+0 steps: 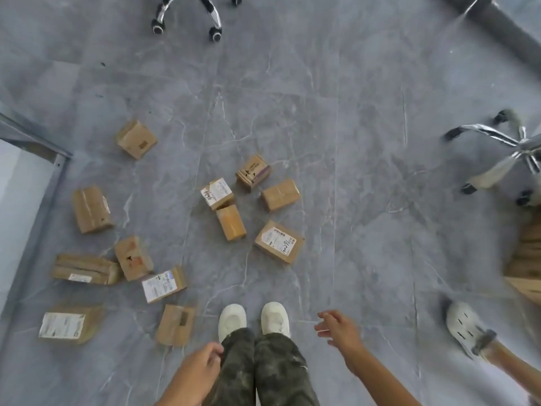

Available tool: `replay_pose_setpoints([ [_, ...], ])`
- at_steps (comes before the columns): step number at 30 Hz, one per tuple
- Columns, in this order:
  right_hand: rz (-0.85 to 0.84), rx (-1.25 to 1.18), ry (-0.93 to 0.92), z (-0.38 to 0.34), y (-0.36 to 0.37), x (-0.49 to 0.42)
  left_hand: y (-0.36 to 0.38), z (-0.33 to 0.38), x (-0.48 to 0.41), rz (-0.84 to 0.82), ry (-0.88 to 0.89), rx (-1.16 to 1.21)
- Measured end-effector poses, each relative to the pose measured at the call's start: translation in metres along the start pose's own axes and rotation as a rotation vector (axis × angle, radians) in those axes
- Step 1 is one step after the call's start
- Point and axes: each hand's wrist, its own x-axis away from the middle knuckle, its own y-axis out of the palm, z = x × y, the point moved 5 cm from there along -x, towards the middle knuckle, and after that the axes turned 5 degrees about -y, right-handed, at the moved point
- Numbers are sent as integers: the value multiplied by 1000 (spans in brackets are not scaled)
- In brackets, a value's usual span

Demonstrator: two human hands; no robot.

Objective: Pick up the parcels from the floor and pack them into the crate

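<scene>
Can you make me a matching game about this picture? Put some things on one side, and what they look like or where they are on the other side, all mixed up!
Things:
1. chair legs at the top
2. yellowish parcel
3. right hand
4. shoe with holes

Clues:
A. empty, fingers loose
B. lower right, on another person's foot
C. shiny silver, with black wheels
D. lying right beside a white-labelled parcel

Right pairs: 1-C, 2-D, 3-A, 4-B
</scene>
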Motion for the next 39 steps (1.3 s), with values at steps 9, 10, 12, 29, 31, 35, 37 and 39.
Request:
replay_pose_setpoints([
  [9, 99, -31, -21, 36, 65, -259, -39, 122, -303, 129, 371, -198],
  [10, 103, -67, -29, 36, 73, -291, -35, 133, -339, 105, 360, -211],
  [12, 82, -141, -41, 36, 92, -347, -18, 150, -400, 46, 318, -217],
  [29, -58, -494, -38, -13, 67, -158, -43, 121, -183, 57, 309, 335],
  [31, -105, -431, -106, -43, 49, -102, -69, 125, -118, 83, 325, 422],
  [35, -202, -358, -254, -115, 21, 14, -123, 134, 17, 93, 341, 585],
  [37, -251, -346, -329, -153, 11, 74, -151, 133, 83, 148, 384, 646],
  [39, -298, -336, -417, -187, 4, 134, -176, 128, 142, 200, 445, 725],
])
